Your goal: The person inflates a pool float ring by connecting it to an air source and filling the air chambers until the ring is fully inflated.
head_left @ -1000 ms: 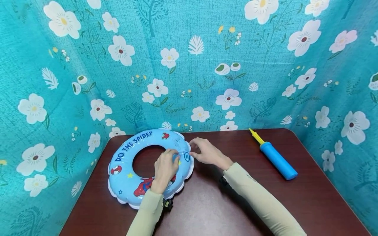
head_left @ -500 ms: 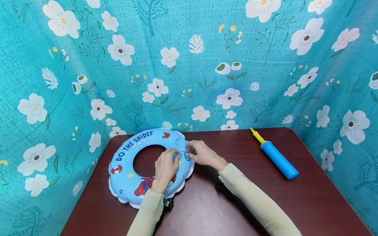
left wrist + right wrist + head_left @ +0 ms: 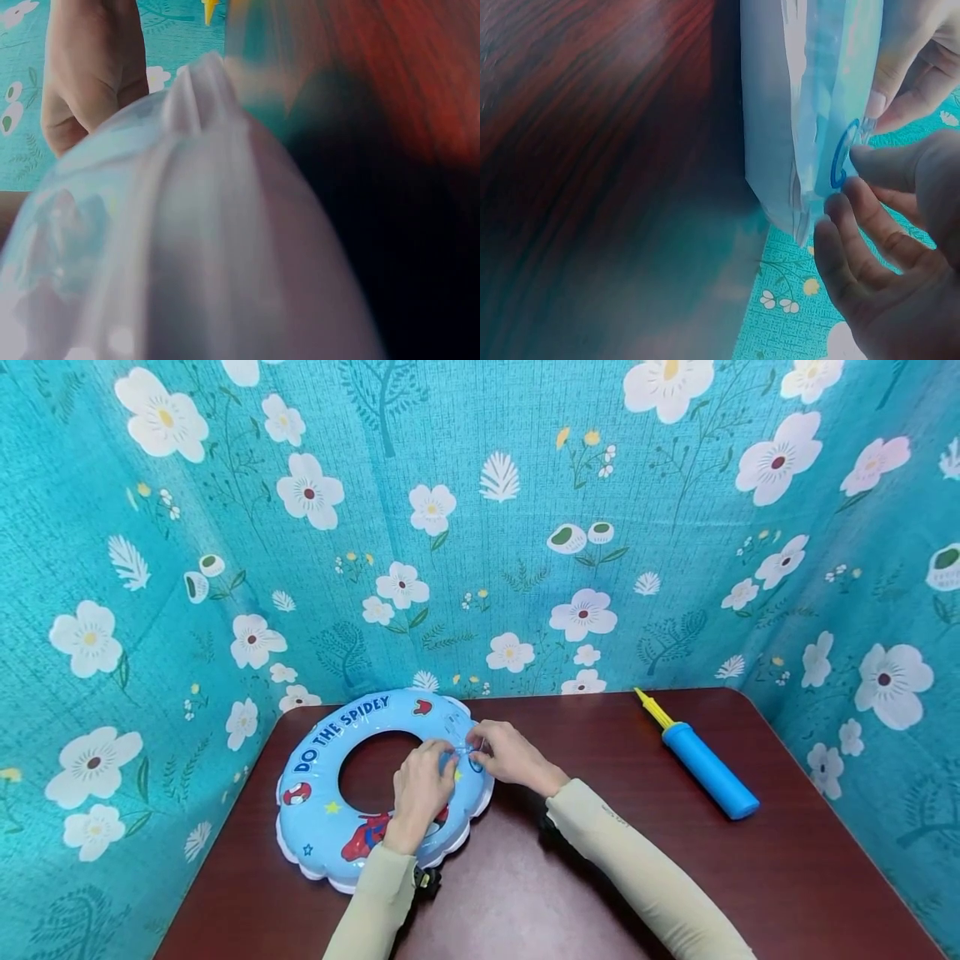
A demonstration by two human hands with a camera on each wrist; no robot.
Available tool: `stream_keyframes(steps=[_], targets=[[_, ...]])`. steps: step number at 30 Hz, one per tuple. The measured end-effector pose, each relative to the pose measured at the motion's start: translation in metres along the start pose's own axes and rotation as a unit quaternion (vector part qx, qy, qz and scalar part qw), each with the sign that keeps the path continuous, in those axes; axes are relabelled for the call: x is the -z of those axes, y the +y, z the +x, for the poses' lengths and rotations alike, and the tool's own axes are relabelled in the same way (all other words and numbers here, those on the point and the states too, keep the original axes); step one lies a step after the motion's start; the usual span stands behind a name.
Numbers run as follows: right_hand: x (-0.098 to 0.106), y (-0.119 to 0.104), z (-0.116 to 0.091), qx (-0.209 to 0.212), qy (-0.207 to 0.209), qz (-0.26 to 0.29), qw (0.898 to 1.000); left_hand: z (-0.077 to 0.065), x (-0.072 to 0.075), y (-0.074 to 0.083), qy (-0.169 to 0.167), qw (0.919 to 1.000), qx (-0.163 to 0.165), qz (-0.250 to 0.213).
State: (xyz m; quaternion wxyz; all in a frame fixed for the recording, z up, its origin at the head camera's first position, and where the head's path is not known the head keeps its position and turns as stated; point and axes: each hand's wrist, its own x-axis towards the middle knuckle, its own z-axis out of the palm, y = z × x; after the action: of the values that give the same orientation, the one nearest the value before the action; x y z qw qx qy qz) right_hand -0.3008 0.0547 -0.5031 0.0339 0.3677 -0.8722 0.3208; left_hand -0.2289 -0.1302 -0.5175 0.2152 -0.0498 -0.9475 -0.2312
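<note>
A light-blue inflatable swim ring [image 3: 315,827] with "DO THE SPIDEY" lettering lies flat on the left of the table. Over its right side, my left hand [image 3: 418,789] pinches the small clear valve [image 3: 868,131] between thumb and finger. My right hand [image 3: 517,760] reaches in from the outer edge, thumb and forefinger pinching at the same valve, beside a printed blue circle [image 3: 842,157]. Its other fingers rest close along the ring's edge in the right wrist view. The ring's pale seam [image 3: 199,217] fills much of the left wrist view, blurred, and covers part of a hand.
A blue hand pump [image 3: 708,768] with a yellow nozzle [image 3: 652,706] lies at the right of the dark red-brown table [image 3: 517,893]. Behind and on both sides hangs a teal flowered curtain [image 3: 480,552].
My right hand has moved left from the ring's outer edge to the valve, its thumb and forefinger closing in there. The left hand, ring and pump stay in place.
</note>
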Motion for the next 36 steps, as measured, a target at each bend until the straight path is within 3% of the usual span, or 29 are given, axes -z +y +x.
stream_keyframes(steps=[9,31,36], targets=[[-0.0018,0.001,0.0047,0.009,0.02,-0.007,1.0,0.0016,-0.0007,0.0002,0.008,0.9999,-0.003,-0.007],[-0.0087,-0.0018,0.0069,-0.008,0.04,0.058,0.997,-0.0001,-0.0029,-0.0019,0.005,1.0,-0.002,0.0],[-0.0096,-0.0018,0.0076,0.01,0.035,0.046,0.998,-0.0006,-0.003,-0.0024,0.004,1.0,-0.002,-0.004]])
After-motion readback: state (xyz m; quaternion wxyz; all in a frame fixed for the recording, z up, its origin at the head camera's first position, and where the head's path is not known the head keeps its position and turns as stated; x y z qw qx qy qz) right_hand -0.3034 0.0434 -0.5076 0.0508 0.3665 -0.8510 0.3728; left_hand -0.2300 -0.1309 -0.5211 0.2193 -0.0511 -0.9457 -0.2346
